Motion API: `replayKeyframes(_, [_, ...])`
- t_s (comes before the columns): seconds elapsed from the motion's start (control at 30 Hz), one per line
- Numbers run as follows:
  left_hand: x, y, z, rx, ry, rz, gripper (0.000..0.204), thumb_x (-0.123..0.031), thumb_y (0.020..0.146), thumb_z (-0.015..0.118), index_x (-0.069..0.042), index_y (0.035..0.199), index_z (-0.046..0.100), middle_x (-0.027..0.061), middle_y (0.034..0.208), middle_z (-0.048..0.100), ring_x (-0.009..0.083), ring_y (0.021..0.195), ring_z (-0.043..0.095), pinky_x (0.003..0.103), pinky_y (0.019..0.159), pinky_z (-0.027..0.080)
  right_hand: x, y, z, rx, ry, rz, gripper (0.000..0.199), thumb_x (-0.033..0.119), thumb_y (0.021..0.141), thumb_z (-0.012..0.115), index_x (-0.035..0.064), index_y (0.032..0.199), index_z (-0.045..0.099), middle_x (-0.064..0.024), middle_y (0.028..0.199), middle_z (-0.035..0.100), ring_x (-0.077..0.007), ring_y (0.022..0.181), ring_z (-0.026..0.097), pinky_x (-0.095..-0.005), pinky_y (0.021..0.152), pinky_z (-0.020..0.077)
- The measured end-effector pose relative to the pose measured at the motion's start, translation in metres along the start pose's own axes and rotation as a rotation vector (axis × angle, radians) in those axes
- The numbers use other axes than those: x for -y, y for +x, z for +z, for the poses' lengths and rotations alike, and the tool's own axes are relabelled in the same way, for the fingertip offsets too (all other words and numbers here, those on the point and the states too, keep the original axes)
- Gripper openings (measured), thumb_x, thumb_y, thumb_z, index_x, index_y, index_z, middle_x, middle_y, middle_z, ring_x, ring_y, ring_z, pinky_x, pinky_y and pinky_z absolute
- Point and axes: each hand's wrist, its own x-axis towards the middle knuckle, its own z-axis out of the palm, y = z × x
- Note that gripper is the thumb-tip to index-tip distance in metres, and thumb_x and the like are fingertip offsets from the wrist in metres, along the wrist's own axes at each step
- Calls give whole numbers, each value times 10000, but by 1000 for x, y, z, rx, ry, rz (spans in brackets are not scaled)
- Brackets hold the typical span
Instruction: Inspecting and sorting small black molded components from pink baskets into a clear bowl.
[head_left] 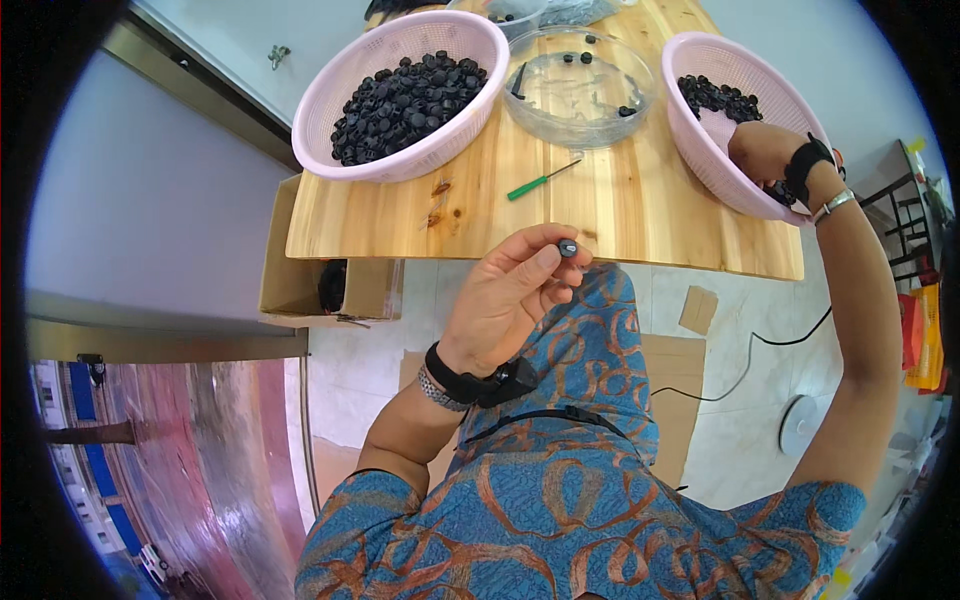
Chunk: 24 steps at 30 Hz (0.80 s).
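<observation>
Nearest, the left hand (pixel 505 300) pinches a small black cap (pixel 568 247) between thumb and fingers just short of the wooden bench's (pixel 620 215) near edge. Farther along that bench, the right hand (pixel 765 152) reaches into the right pink basket (pixel 700 55), fingers curled among black caps (pixel 718 97); whether they grip any, I cannot tell. Beyond lie a green screwdriver (pixel 540 181), a clear bowl (pixel 580 88), and a fuller left pink basket (pixel 400 95).

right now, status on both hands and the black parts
Left hand pinching one small black part at fingertips. Right hand down in right pink basket, among the parts. Nothing between hands and baskets.
</observation>
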Motion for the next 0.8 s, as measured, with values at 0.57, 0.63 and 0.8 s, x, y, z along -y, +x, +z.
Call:
replayKeyframes(0.57, [6,6,6,-55,-3,-34,244,-91,914,474,-7,1141,507,95,1019,585,104,831,557,213,707,471,-13,-53,-1,-489,976,-366,234,4,743,610,-27,975,609,-48,867,616,-109,777,577,-221,715,462])
replayKeyframes(0.63, [9,8,7,-57,-17,-47,241,-101,915,476,-11,1136,512,93,1023,586,102,831,563,207,705,471,-6,-64,4,-482,1068,-393,243,2,750,606,-28,991,602,-51,872,617,-108,788,579,-219,726,464])
replayKeyframes(0.8, [12,12,16,-18,-60,-30,244,-94,913,476,-7,1140,500,103,1029,583,121,849,574,211,705,488,34,-99,25,-476,1293,-487,284,4,785,604,-24,1065,564,-60,902,618,-106,824,586,-223,765,475])
